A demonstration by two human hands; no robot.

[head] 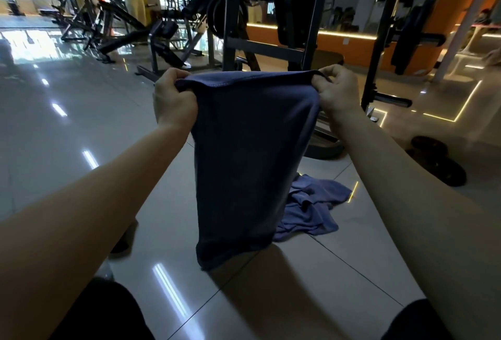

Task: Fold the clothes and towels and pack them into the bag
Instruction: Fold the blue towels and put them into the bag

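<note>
Now left hand (173, 95), right hand (339, 93) pinch one dark towel (252, 163); second towel (311, 204) on floor (81, 122).

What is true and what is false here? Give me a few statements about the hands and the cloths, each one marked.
1. The left hand and the right hand both grip the dark blue cloth at its top edge. True.
2. A lighter blue cloth lies crumpled on the floor. True.
3. The dark blue cloth lies spread flat on the floor. False: it hangs down from the hands.
4. A packed bag stands beside the crumpled cloth. False: no bag is in view.
</note>
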